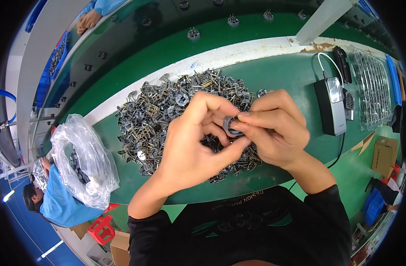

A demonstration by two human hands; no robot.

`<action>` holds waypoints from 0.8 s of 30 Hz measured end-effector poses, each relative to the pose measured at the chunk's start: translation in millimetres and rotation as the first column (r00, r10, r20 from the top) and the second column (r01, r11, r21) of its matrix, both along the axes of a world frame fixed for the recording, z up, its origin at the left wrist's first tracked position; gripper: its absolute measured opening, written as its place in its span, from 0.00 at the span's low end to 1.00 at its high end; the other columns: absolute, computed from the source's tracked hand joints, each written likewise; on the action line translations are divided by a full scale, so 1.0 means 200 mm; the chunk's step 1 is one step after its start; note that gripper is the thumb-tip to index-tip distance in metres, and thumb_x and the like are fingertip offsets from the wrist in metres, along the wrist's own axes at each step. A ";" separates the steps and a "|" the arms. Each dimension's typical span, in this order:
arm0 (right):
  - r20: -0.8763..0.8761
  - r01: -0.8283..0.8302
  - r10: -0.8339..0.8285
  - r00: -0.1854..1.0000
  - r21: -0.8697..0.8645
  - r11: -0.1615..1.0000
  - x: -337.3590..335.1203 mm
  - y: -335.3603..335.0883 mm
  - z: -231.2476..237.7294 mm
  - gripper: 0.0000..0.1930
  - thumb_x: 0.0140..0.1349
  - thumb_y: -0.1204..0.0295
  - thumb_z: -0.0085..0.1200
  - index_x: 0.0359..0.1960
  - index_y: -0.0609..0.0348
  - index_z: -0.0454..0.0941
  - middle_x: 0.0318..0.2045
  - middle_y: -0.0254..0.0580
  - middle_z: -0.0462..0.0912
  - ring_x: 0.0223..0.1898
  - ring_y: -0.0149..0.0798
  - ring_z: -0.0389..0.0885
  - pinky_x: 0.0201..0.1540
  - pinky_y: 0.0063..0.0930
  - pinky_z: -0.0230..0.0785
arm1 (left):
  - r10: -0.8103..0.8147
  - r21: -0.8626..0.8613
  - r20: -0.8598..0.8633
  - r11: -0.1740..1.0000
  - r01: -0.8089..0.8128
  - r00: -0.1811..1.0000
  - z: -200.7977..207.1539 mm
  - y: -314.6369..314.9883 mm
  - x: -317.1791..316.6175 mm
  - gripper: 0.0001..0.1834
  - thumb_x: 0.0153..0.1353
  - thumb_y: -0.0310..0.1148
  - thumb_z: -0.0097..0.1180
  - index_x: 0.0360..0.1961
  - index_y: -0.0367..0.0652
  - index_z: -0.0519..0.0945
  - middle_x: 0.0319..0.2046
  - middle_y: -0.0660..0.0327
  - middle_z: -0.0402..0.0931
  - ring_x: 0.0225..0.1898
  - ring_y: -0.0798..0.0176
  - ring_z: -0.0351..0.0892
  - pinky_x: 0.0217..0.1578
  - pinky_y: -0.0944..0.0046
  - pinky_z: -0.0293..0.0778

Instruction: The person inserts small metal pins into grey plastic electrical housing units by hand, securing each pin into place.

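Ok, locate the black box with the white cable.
The box is on the head view's right, on the green table, between the right hand and clear trays.

The ring [227, 126] is grey; the heap [152, 113] mixes blackish grey with brassy pins [206, 84]. The table [296, 73] is dark green, the bag [101, 155] whitish and see-through, the stool [100, 221] red, the shirt [256, 237] black with green patches.

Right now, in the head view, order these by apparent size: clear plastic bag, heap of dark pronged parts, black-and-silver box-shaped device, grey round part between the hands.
1. Heap of parts
2. Plastic bag
3. Box-shaped device
4. Round part, plainly smallest
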State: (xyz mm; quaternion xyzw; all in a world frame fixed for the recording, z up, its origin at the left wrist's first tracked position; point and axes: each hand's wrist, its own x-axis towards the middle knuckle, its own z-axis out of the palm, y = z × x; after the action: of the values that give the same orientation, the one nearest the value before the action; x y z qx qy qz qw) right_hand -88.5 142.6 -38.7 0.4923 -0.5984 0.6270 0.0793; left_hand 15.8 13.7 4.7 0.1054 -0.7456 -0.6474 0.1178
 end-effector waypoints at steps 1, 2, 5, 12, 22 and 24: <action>0.026 -0.027 0.027 0.999 0.021 0.999 -0.01 0.01 0.02 0.12 0.45 0.84 0.64 0.34 0.62 0.82 0.27 0.40 0.76 0.24 0.32 0.74 0.24 0.23 0.66 | -0.074 0.080 -0.070 0.994 0.080 0.995 -0.01 -0.03 0.01 0.20 0.51 0.20 0.64 0.45 0.35 0.71 0.37 0.60 0.77 0.31 0.74 0.76 0.29 0.74 0.74; 0.022 -0.015 0.015 1.000 0.023 1.000 -0.03 0.01 0.03 0.12 0.45 0.84 0.64 0.34 0.62 0.82 0.27 0.40 0.76 0.24 0.32 0.74 0.24 0.23 0.66 | -0.040 0.229 -0.001 0.973 0.039 0.999 0.03 -0.04 0.01 0.18 0.54 0.19 0.61 0.46 0.33 0.74 0.36 0.62 0.77 0.33 0.75 0.76 0.31 0.76 0.72; 0.039 -0.076 0.072 0.997 0.125 0.989 -0.10 0.03 0.04 0.12 0.52 0.84 0.57 0.40 0.63 0.81 0.27 0.39 0.76 0.24 0.35 0.74 0.25 0.25 0.67 | 0.039 0.217 0.025 0.975 -0.043 0.999 0.03 -0.09 -0.04 0.11 0.56 0.19 0.58 0.42 0.32 0.78 0.30 0.64 0.77 0.30 0.77 0.75 0.31 0.77 0.71; -0.130 0.106 -0.027 0.991 0.648 0.754 -0.48 0.18 -0.01 0.09 0.55 0.79 0.53 0.38 0.61 0.81 0.26 0.46 0.76 0.28 0.48 0.75 0.33 0.35 0.68 | 0.472 -0.403 0.041 0.814 -0.418 0.880 -0.14 -0.88 -0.44 0.13 0.56 0.26 0.54 0.41 0.33 0.81 0.28 0.59 0.80 0.27 0.71 0.77 0.30 0.72 0.70; 0.126 -0.172 0.119 0.985 0.810 0.561 -0.36 0.13 -0.03 0.16 0.43 0.86 0.57 0.38 0.63 0.80 0.28 0.38 0.66 0.26 0.33 0.67 0.30 0.23 0.61 | 0.632 -0.892 0.039 0.371 -0.258 0.774 -0.49 -1.19 -0.44 0.15 0.52 0.39 0.53 0.32 0.40 0.83 0.38 0.46 0.79 0.38 0.43 0.80 0.41 0.49 0.76; 0.159 -0.172 0.070 0.985 0.828 0.534 -0.36 0.14 -0.03 0.16 0.43 0.87 0.57 0.37 0.65 0.79 0.28 0.37 0.66 0.25 0.31 0.64 0.29 0.22 0.59 | 0.688 -0.812 -0.100 0.361 -0.458 0.719 -0.36 -1.08 -0.34 0.13 0.53 0.38 0.53 0.34 0.44 0.84 0.37 0.49 0.80 0.41 0.46 0.79 0.44 0.50 0.75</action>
State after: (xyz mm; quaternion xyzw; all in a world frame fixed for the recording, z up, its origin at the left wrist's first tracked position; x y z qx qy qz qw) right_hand -160.8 170.2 -45.0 0.4764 -0.7928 0.2938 -0.2412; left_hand -51.5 -202.7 -68.2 0.3801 -0.8721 -0.1423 0.2734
